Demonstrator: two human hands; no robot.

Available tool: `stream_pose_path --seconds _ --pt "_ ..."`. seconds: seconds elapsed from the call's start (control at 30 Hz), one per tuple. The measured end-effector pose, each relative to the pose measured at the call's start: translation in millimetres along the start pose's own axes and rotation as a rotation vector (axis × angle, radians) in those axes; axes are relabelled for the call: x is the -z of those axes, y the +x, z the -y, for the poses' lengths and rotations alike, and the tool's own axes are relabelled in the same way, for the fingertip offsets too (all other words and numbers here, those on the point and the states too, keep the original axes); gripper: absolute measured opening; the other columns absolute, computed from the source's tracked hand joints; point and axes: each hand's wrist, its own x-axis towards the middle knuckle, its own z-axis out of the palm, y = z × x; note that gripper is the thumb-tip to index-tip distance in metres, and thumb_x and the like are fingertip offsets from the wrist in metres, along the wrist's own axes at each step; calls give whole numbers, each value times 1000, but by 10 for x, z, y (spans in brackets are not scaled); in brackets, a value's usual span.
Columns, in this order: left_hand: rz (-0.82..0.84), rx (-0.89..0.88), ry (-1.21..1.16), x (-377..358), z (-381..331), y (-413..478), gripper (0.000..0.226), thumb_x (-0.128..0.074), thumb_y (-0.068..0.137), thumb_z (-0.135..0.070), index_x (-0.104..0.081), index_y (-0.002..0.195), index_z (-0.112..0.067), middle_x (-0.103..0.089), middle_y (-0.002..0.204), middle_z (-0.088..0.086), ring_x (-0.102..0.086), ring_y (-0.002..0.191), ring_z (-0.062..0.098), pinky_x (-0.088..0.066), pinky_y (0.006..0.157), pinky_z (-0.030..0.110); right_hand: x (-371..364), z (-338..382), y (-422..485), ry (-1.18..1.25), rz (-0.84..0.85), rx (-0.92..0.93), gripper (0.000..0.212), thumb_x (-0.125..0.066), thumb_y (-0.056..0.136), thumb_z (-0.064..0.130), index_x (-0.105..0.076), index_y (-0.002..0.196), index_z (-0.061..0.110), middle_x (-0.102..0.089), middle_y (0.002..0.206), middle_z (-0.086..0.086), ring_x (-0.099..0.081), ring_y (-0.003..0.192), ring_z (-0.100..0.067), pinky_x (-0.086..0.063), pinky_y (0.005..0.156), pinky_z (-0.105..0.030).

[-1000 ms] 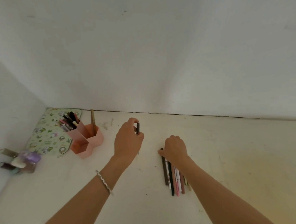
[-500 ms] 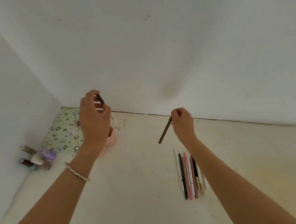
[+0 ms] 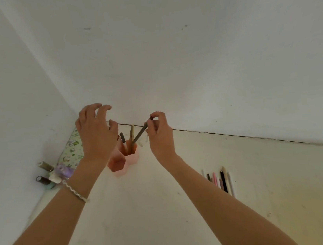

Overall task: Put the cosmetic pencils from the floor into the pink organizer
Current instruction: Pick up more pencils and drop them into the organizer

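The pink organizer (image 3: 126,161) of honeycomb cups stands on the floor near the corner. My right hand (image 3: 160,134) pinches the top of a brown cosmetic pencil (image 3: 140,133), tilted with its lower end inside the right cup. A gold pencil (image 3: 131,136) and a dark pencil (image 3: 123,138) stand in the cups. My left hand (image 3: 96,130) hovers over the organizer's left side with fingers spread and nothing in it, hiding the rear cups. Several cosmetic pencils (image 3: 221,179) lie side by side on the floor to the right.
A floral pouch (image 3: 71,149) lies in the corner behind my left hand. Small bottles (image 3: 51,173) are clustered by the left wall. White walls meet the pale floor just behind the organizer.
My left hand has let go of its dark pencil, which now stands in the organizer, and has opened. My right hand carried the brown pencil left and put its tip into a cup.
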Motion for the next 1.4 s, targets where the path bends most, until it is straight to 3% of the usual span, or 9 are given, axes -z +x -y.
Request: stream_pose_path --seconds 0.2,0.33,0.47,0.6,0.7,0.87,1.07,1.3,1.4 --pt "119 27 -84 70 -162 -126 39 -59 81 -3 -62 119 -13 -60 123 6 -47 123 27 -36 100 41 -142 -114 -153 -136 207 31 24 -53 98 23 -55 121 20 -71 103 -1 -68 85 -15 -53 77 -26" --pt "149 -12 -146 -42 -507 -350 28 -61 82 -4 -63 109 -11 -62 108 4 -57 100 22 -42 85 34 164 -132 -84 -153 96 33 27 -50 97 20 -53 124 23 -69 89 6 -67 70 -13 -53 68 -29" --pt "470 74 -243 -420 -1061 -782 18 -56 84 -8 -56 100 -17 -59 96 -3 -58 78 15 -47 68 29 707 -181 -6 -129 -19 -64 27 -49 94 14 -55 119 23 -68 82 3 -66 70 -19 -53 72 -32" --pt "868 145 -280 -847 -1586 -1324 23 -54 86 -15 -55 109 -20 -65 97 -2 -65 88 16 -56 83 34 1239 -271 -100 -88 -98 -109 27 -46 92 7 -58 109 23 -69 81 -3 -64 70 -22 -52 69 -27" --pt "967 150 -258 -1058 -1842 -1642 29 -53 90 -17 -52 118 -18 -63 108 1 -63 94 18 -54 85 31 1579 -379 -238 -84 -120 -154 24 -47 92 6 -61 103 22 -69 80 -5 -60 64 -24 -50 60 -25" --pt "1024 158 -171 -1224 -2004 -1881 39 -51 90 -9 -41 128 -13 -59 111 7 -62 97 24 -53 79 34 2000 -579 -396 -100 -178 -233 23 -48 91 6 -64 93 21 -70 79 0 -61 62 -14 -45 52 -11" --pt "926 211 -138 -1270 -2028 -1946 51 -56 91 -14 -32 136 -9 -61 105 9 -64 91 25 -55 76 36 2237 -775 -474 -116 -177 -293 28 -46 90 0 -65 87 20 -69 77 -1 -59 61 -11 -49 56 -16" --pt "728 282 -396 -1152 -1911 -1490 71 -59 89 -9 -24 149 -22 -59 102 13 -63 81 25 -52 67 31 2040 -1107 -527 -639 218 -340 17 -57 87 16 -72 93 10 -66 100 -2 -63 91 -18 -52 83 -31" --pt "668 237 -417 -1084 -1834 -1351 69 -57 88 -8 -28 148 -27 -55 97 9 -56 70 13 -44 58 19 1860 -1224 -550 -801 301 -345 22 -57 85 16 -65 70 2 -60 81 -9 -61 73 -23 -54 71 -33"
